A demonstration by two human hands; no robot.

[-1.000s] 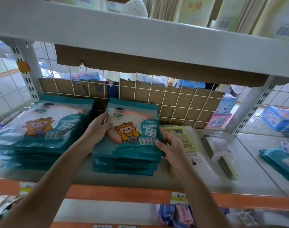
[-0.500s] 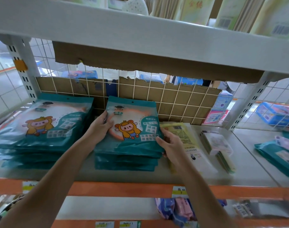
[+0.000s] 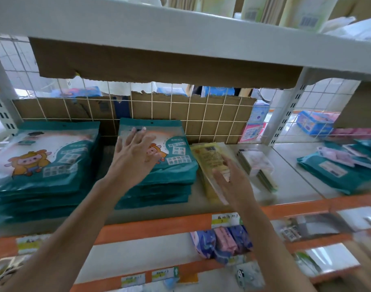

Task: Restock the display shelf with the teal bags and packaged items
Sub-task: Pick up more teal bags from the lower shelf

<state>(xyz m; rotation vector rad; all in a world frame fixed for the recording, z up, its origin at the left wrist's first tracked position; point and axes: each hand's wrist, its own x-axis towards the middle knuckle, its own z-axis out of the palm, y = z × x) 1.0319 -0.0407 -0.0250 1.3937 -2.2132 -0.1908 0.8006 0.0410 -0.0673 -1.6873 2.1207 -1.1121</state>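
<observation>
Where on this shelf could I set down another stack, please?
Free: the bare shelf between the clear-wrapped packs and the right teal bags. Crowded: left teal stack, middle teal stack and yellow packet, with only a narrow gap between the stacks.

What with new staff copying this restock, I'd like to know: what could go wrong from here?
1. The middle teal stack looks to slope down toward the front; a push from the open left hand at its top bag could slide bags forward.
2. The yellow packets under the right hand lie askew, their front end near the orange shelf edge; a nudge might tip them off.
</observation>
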